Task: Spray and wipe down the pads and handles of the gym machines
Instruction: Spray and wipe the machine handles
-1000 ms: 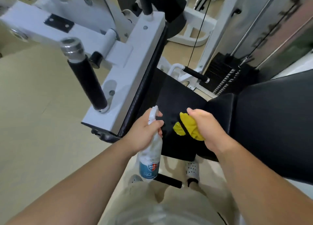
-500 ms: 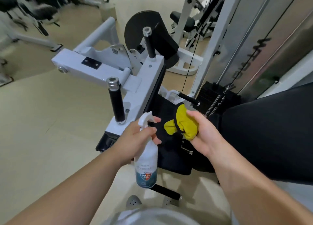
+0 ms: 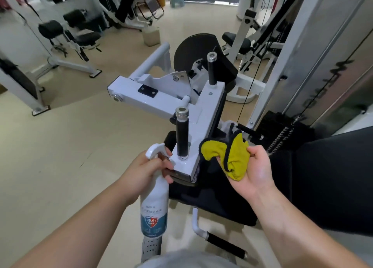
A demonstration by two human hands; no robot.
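Observation:
My left hand (image 3: 144,170) grips a white spray bottle (image 3: 154,211) by its neck, a finger near the trigger, nozzle pointing toward the machine. My right hand (image 3: 256,171) is palm up and holds a bunched yellow cloth (image 3: 235,156) with a dark edge. Between the hands stands the white machine arm (image 3: 201,126) with a black upright handle (image 3: 182,137); a second black handle (image 3: 212,72) rises further back. The black seat pad (image 3: 218,199) lies below the cloth, and a black back pad (image 3: 331,187) fills the right side.
A weight stack (image 3: 282,130) with cables stands at the right behind a white upright. A low black handle (image 3: 226,244) sticks out near my feet. Other gym machines (image 3: 66,37) stand at the far left on the beige floor (image 3: 60,156).
My view has lifted from the seat pad to the machine arm. The right hand came off the pad with the cloth and turned palm up. The bottle stays in the left hand.

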